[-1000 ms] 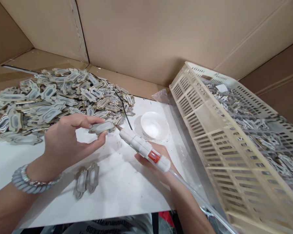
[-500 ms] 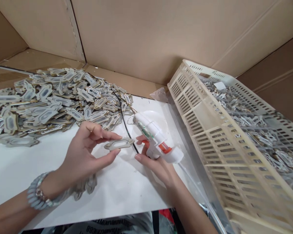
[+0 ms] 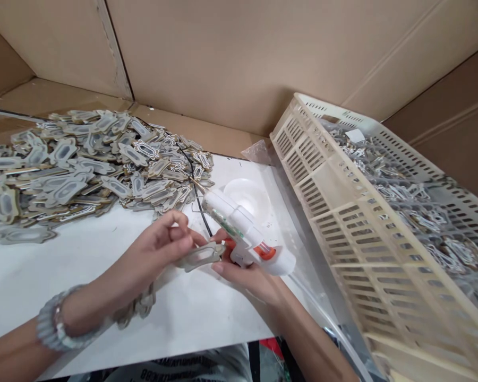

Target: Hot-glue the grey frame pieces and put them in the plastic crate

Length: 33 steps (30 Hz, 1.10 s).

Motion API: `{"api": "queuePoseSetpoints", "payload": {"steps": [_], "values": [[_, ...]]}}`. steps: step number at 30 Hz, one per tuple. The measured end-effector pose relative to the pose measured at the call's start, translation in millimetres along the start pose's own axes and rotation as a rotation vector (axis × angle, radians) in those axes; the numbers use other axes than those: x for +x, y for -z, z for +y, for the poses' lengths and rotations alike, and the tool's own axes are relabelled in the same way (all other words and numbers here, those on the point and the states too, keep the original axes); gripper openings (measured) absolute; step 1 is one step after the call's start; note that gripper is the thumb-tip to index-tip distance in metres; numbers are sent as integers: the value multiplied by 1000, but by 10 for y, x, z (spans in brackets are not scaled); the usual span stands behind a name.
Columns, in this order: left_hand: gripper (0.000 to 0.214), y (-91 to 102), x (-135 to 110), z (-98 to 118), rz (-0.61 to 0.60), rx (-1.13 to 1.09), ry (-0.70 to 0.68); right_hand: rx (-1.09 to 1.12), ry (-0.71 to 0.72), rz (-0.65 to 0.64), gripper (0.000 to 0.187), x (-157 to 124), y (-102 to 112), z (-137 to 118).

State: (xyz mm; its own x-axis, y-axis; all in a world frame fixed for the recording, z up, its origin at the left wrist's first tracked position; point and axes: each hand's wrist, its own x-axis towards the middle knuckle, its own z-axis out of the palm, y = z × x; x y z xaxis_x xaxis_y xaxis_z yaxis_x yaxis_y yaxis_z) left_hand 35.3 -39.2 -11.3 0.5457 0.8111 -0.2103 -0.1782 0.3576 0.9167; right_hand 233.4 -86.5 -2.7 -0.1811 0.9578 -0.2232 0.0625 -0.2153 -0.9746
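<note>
My right hand (image 3: 249, 273) grips a white hot glue gun (image 3: 242, 225) with an orange trigger. Its metal nozzle points up and left, towards the pile. A small grey ornate frame plate with a long opening (image 3: 201, 257) sits between my hands, its right end at my right thumb and fingertips. My left hand (image 3: 165, 241) is closed at the plate's left end, thumb pressed to the fingers; whatever they pinch is hidden. A few similar plates (image 3: 143, 305) lie on the white table under my left wrist.
A large heap of the same frame plates (image 3: 83, 164) covers the left back. A cream slotted crate (image 3: 342, 223) with bagged metal parts stands at right. Behind the gun are a white round dish (image 3: 249, 196) and a plastic bag (image 3: 257, 153). Cardboard walls (image 3: 207, 58) enclose the back.
My left thumb has lifted from the plate's near edge and closed against the fingers. The plate has moved down and tilted, its right end now at my right fingers. The glue gun shifted slightly left.
</note>
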Motion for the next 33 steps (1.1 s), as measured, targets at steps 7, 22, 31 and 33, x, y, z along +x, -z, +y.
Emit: {"api": "queuePoseSetpoints", "payload": {"steps": [7, 22, 31, 33], "values": [[39, 6, -15, 35, -258, -347, 523, 22, 78, -99, 47, -1, 10, 127], [53, 199, 7, 340, 115, -156, 173, 106, 176, 210, 38, -4, 96, 109], [65, 253, 36, 384, 85, -221, 200, 74, 198, 182, 37, -2, 103, 125], [68, 280, 37, 410, 115, -251, 187, 83, 203, 160, 38, 0, 109, 128]]}}
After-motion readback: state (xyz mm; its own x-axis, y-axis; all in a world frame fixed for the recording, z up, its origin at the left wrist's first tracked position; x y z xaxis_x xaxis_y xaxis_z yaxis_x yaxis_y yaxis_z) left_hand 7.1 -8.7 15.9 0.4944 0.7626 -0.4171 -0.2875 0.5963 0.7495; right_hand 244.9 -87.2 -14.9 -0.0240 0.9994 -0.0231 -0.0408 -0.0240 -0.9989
